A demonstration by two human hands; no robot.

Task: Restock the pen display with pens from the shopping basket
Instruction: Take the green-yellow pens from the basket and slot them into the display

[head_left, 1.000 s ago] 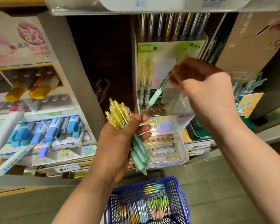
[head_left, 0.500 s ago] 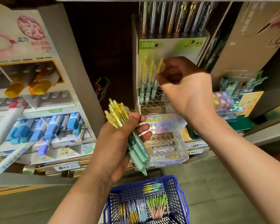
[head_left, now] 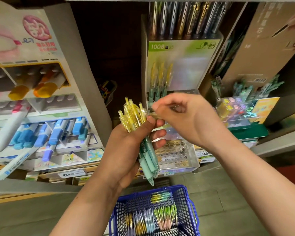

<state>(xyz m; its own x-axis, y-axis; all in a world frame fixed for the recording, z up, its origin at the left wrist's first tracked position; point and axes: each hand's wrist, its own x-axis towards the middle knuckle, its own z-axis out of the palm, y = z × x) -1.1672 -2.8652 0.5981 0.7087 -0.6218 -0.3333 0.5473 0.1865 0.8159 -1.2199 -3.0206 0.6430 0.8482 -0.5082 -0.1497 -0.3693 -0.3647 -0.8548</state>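
Note:
My left hand (head_left: 124,150) grips a bundle of pens (head_left: 134,119) with clear yellow tops and teal grips, held upright in front of the pen display (head_left: 186,65). My right hand (head_left: 187,120) is at the bundle's top right, its fingertips pinched together on one pen there; motion blur hides the detail. Three matching pens (head_left: 160,79) stand in the display's upper tier on the left. The clear lower tier (head_left: 179,155) shows rows of holes. Below, the blue shopping basket (head_left: 187,195) holds several bunches of coloured pens (head_left: 165,217).
A large highlighter display (head_left: 41,126) fills the shelf on the left. Metallic pens (head_left: 182,19) stand above the pen display. Small clear boxes with coloured items (head_left: 237,109) and a brown carton (head_left: 262,48) are to the right. Grey floor lies around the basket.
My right hand set a pen in the display's upper tier, making three there, then dropped back to the bundle in my left hand. My left hand stayed put.

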